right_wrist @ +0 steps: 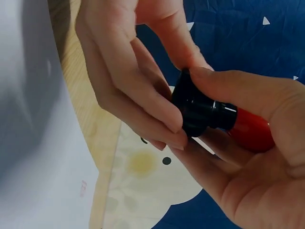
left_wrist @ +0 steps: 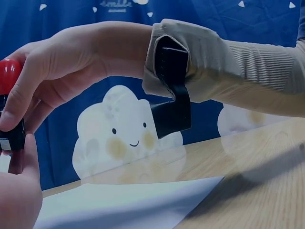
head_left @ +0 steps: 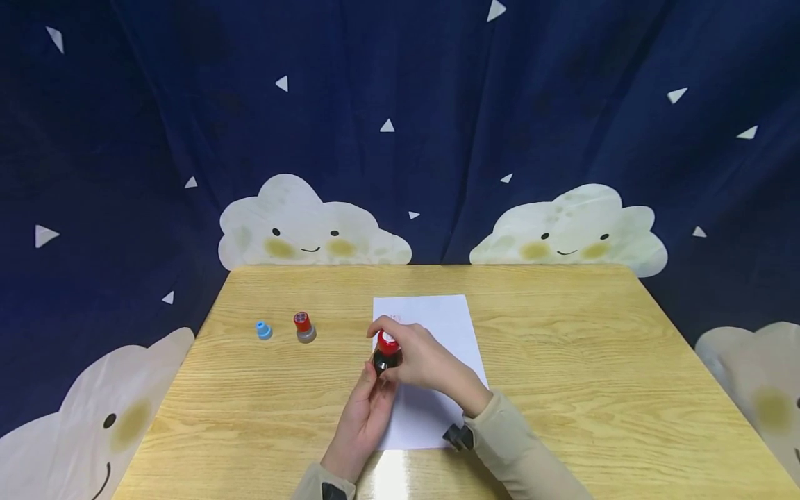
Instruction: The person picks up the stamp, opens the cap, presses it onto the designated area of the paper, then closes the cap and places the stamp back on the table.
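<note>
A small stamp with a red top and black base (head_left: 387, 351) is held over the left edge of a white paper sheet (head_left: 437, 326). My right hand (head_left: 425, 361) grips its red end (right_wrist: 250, 131); my left hand (head_left: 369, 410) pinches the black base (right_wrist: 193, 109) from below. In the left wrist view the stamp (left_wrist: 8, 95) shows at the far left between both hands. A faint red mark (head_left: 395, 318) lies on the paper near its top left corner.
A second red-topped stamp (head_left: 304, 326) and a small blue cap-like piece (head_left: 264, 330) stand on the wooden table (head_left: 562, 361) to the left. A dark blue cloth with clouds (head_left: 312, 229) hangs behind and around the table.
</note>
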Demonstrator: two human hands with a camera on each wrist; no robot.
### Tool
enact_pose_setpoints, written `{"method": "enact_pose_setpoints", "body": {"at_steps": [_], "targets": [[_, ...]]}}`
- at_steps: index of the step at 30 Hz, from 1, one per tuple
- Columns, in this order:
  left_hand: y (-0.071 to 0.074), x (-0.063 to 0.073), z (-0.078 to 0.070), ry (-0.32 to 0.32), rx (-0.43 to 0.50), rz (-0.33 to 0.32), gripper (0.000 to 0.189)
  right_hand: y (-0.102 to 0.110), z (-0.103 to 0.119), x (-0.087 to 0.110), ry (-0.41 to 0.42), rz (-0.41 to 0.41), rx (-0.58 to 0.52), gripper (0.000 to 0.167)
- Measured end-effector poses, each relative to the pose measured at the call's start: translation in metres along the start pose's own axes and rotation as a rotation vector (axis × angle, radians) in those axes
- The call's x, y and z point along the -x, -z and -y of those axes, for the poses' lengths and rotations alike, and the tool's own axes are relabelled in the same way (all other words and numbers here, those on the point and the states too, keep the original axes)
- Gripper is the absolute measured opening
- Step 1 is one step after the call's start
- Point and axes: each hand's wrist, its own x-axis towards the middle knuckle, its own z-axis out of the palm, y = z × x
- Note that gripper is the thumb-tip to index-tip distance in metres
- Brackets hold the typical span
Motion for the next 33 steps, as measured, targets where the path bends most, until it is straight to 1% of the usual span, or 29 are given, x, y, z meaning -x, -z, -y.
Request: {"method": "enact_pose_setpoints", "body": {"at_steps": [5,9,14,19,22,28,30,33], "targets": [[-0.0007,0.0012,0.0004,0.008,0.023,0.0,0.031,0.0006,0.0004,0.0013,0.024,-0.009,0.008,0.063],[-0.0008,0.0021,0.0001,0.009,0.033,0.005,0.031,0.0007,-0.001,0.0022,0.042,-0.011,-0.012,0.062],[-0.0002,0.0021,0.0001,0.005,0.026,0.012,0.03,0.0025,-0.0016,0.0029,0.027,-0.001,-0.047,0.063],[-0.0002,0.001,0.0009,-0.004,0.011,0.018,0.029,0.0022,-0.0005,0.0019,0.027,-0.001,-0.03,0.064],[0.0005,0.0002,0.0016,-0.009,-0.011,0.019,0.03,0.0006,-0.0002,0.0022,0.011,0.002,-0.008,0.066],[0.0009,-0.0016,0.0016,-0.007,-0.074,0.071,0.032,-0.002,0.0003,0.0039,-0.036,-0.004,0.016,0.066],[0.0002,-0.0016,0.0013,-0.006,-0.088,0.069,0.03,-0.0027,0.0006,0.0046,-0.058,-0.006,0.018,0.066],[-0.0028,-0.0008,0.0012,-0.005,-0.1,0.038,0.027,-0.0033,0.0007,0.0055,-0.084,-0.005,0.028,0.067]]}}
